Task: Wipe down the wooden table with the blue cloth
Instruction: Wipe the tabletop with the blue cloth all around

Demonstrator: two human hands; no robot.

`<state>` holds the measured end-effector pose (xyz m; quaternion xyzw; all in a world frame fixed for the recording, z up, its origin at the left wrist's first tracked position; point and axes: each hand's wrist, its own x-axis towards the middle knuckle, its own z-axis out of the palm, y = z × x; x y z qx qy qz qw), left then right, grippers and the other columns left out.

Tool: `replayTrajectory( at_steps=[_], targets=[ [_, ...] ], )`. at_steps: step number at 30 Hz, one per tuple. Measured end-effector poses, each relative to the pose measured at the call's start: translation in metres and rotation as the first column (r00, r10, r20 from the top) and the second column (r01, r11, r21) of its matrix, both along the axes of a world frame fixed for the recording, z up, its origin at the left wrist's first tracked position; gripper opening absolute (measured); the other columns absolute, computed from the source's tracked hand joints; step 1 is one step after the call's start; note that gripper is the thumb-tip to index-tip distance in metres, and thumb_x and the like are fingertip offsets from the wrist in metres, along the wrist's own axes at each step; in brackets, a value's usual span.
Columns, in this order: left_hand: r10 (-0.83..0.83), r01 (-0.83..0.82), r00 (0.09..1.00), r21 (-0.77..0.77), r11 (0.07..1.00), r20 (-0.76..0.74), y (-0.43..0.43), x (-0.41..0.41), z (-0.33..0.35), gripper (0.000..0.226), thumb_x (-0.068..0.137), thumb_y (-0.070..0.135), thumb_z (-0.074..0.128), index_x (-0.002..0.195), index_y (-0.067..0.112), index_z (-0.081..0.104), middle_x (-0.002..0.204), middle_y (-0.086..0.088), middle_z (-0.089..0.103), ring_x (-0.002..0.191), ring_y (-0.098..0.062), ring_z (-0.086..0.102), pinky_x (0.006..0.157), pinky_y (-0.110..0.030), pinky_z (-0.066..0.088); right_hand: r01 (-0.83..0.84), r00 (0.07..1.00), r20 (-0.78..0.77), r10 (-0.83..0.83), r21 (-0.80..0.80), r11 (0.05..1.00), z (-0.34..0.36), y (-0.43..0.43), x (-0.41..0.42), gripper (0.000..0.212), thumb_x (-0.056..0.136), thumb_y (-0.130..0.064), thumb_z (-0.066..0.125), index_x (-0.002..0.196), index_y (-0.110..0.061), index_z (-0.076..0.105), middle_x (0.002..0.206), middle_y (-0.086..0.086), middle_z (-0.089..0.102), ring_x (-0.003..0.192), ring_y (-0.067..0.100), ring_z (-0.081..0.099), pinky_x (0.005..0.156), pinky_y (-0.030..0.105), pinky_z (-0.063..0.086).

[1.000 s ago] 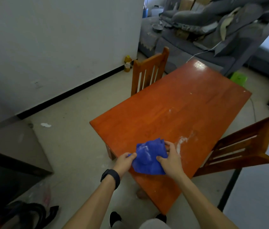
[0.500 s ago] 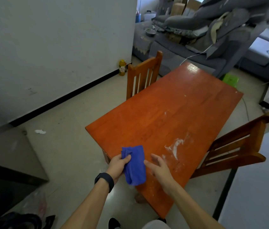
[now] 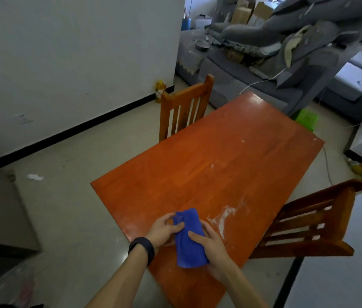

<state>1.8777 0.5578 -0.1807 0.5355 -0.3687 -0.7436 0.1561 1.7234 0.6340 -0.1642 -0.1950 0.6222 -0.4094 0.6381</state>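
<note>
The folded blue cloth (image 3: 189, 238) is held over the near end of the orange wooden table (image 3: 209, 170). My left hand (image 3: 163, 230), with a black wristband, grips its upper left edge. My right hand (image 3: 210, 242) holds its right side, thumb on top and fingers curled round the edge. A white smear (image 3: 226, 215) marks the tabletop just right of the cloth, with fainter white specks further up the wood.
One wooden chair (image 3: 184, 107) stands at the table's left side and another (image 3: 308, 221) at the right. A grey sofa piled with cloth (image 3: 275, 52) lies beyond the far end, with a green stool (image 3: 306, 118) near that corner. A yellow bottle (image 3: 160, 91) stands by the wall.
My right hand, which was off the cloth half a second ago, has come back onto its right side. The cloth now lies as a narrow folded strip between both hands.
</note>
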Motion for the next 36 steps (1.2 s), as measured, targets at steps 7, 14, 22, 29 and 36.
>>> replayTrajectory(
  at_steps=[7,14,22,29,36],
  targets=[
    [-0.049,0.187,0.872,-0.241,0.952,0.486,-0.056,-0.046,-0.027,0.064,0.094,0.049,0.057,0.148,0.023,0.035,0.153,-0.001,0.036,0.138,-0.023,0.039,0.110,-0.033,0.035,-0.200,0.923,-0.328,0.204,0.046,0.979,-0.039,-0.084,-0.097,0.034,0.090,-0.029,0.068,0.121,-0.034,0.053,0.132,-0.004,0.053,0.112,0.020,0.060,0.092,0.045,0.054],
    [-0.137,0.511,0.364,-0.075,0.856,0.921,-0.108,-0.024,-0.087,0.075,0.094,0.069,0.018,0.152,0.037,-0.018,0.156,-0.001,-0.033,0.147,-0.024,-0.023,0.118,-0.054,-0.006,-0.141,0.617,-0.786,0.031,-0.071,0.987,-0.061,-0.230,-0.214,0.053,0.097,-0.023,0.056,0.146,-0.020,0.037,0.135,0.010,0.055,0.119,0.033,0.055,0.095,0.044,0.047],
    [-0.145,0.502,0.289,-0.021,0.864,0.946,-0.102,-0.023,-0.113,0.066,0.089,0.073,-0.004,0.138,0.044,-0.038,0.145,0.007,-0.050,0.137,-0.019,-0.042,0.116,-0.056,-0.016,-0.394,0.219,-0.971,0.094,0.000,0.919,-0.130,-0.304,-0.242,0.056,0.089,-0.029,0.045,0.143,-0.015,0.045,0.147,0.019,0.043,0.134,0.039,0.040,0.110,0.050,0.034],
    [-0.180,0.484,0.309,0.009,0.875,0.934,-0.105,-0.020,-0.111,0.068,0.089,0.073,-0.001,0.139,0.045,-0.036,0.145,0.009,-0.049,0.137,-0.017,-0.042,0.116,-0.055,-0.017,-0.920,0.112,-0.960,0.257,-0.003,0.391,-0.140,-0.202,-0.134,0.070,0.078,-0.007,0.037,0.144,-0.031,0.043,0.152,-0.002,0.039,0.132,0.029,0.044,0.105,0.048,0.039],
    [-0.188,0.477,0.317,0.016,0.879,0.930,-0.107,-0.022,-0.109,0.068,0.089,0.073,-0.001,0.137,0.043,-0.039,0.144,0.008,-0.050,0.136,-0.019,-0.043,0.115,-0.056,-0.018,-0.618,0.575,-0.784,0.233,-0.230,0.752,-0.103,-0.323,-0.176,0.051,0.089,-0.012,0.052,0.139,-0.019,0.049,0.134,-0.001,0.055,0.124,0.009,0.050,0.110,0.038,0.038]
  ],
)
